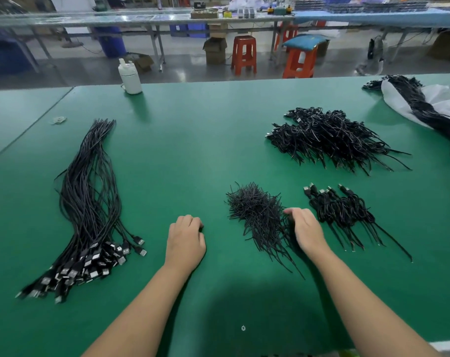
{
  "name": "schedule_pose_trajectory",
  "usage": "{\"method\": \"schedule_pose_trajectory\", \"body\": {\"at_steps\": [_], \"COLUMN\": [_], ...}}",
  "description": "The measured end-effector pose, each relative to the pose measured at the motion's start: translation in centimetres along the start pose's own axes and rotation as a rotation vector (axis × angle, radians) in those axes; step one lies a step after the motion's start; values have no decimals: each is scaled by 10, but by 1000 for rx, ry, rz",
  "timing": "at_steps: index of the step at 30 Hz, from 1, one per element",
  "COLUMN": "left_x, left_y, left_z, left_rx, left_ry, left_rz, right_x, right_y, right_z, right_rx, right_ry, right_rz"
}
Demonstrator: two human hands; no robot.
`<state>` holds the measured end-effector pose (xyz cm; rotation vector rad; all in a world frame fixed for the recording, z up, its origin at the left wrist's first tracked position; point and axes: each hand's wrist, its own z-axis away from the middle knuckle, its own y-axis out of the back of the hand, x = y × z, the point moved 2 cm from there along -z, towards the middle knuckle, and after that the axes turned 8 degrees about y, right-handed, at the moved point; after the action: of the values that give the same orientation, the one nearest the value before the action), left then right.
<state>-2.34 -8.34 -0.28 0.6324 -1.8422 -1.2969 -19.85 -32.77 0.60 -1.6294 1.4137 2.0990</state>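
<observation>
**A:** Where are the hands?

**B:** The left hand (pixel 185 240) rests on the table (pixel 193 150), fingers loosely curled, with nothing in it that I can see. The right hand (pixel 306 228) is at the right edge of the ties (pixel 257 215), which are piled just beyond and between the two hands. Its fingers curl down into them, but I cannot tell whether one is pinched.

**A:** How far along is the work?

**B:** Partway, I'd judge. A short row (pixel 342 212) of coiled, tied cables lies just right of the right hand, and a big heap (pixel 332 137) of the same lies farther back. The loose cables (pixel 90 202) on the left are a thick sheaf not yet coiled (plenty left, then). More cables spill from a bag (pixel 440 99) at far right.

**A:** Which way do things lie?

**B:** The ties run from far-left to near-right, with stray ends trailing toward the person. The loose cables stretch near-left to far, with the plugs at the near end.
</observation>
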Motion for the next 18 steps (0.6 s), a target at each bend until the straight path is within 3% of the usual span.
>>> {"method": "schedule_pose_trajectory", "body": {"at_steps": [3,6,11,14,18], "left_x": [-11,-40,-100,-120,-127], "left_y": [14,41,77,88,84], "left_z": [-15,-34,-50,-49,-47], "left_rx": [-128,-259,-526,-568,-477], "left_ry": [-92,-129,79,127,84], "left_rz": [-79,-327,-386,-451,-501], "right_x": [0,0,0,1,2], "right_y": [5,5,0,1,1], "right_z": [-1,-2,-7,-11,-15], "right_rx": [-25,-57,-98,-96,-92], "right_ry": [-17,-8,-29,-50,-74], "right_rz": [-58,-49,18,36,40]}}
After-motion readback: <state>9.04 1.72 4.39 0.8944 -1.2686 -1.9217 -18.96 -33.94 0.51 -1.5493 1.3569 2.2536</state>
